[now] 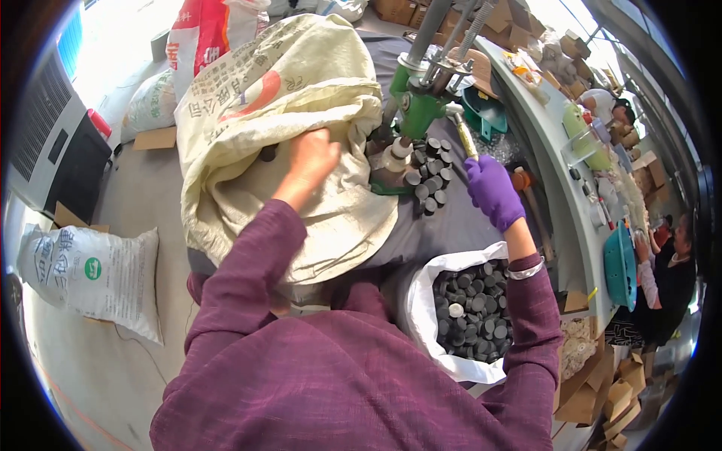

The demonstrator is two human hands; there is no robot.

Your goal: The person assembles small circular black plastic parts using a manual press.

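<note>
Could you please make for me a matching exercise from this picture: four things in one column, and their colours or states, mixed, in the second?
Things:
1. Right hand
2. Left hand
3. White bag
4. Press

Descriptions:
A. Open at the top, with many dark caps inside
B. Mainly green, standing upright
C. Gloved in purple, gripping a lever
D. Without a glove, at the cream woven sack

Right pairs: 1-C, 2-D, 3-A, 4-B
</note>
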